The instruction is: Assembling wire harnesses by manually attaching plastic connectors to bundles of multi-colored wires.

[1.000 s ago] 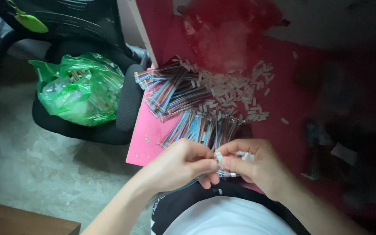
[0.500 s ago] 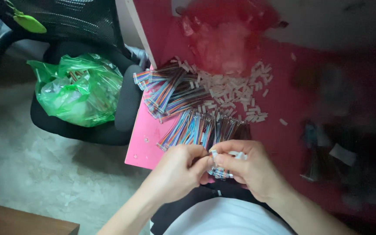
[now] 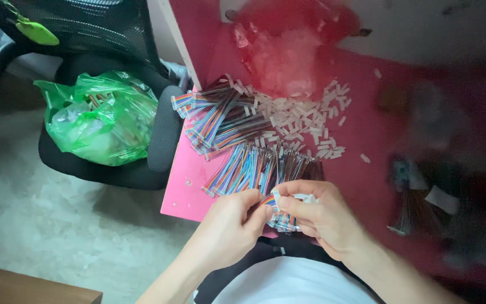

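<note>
Hands barely shifted since earlier, fingers reworked: left hand (image 3: 229,222) and right hand (image 3: 319,217) together, both pinching one rainbow ribbon cable (image 3: 271,201) at pink table's (image 3: 187,188) near edge, right nearer connector end.

wire bundles (image 3: 237,132): smooth plastic sheathing, striped colours | connectors (image 3: 305,121): white matt plastic | table (image 3: 378,135): pink, smooth, matt | bag (image 3: 99,115): thin green plastic film, glossy, crinkled | chair (image 3: 158,135): black matt padding, mesh back | floor (image 3: 40,214): grey, rough, mottled
</note>
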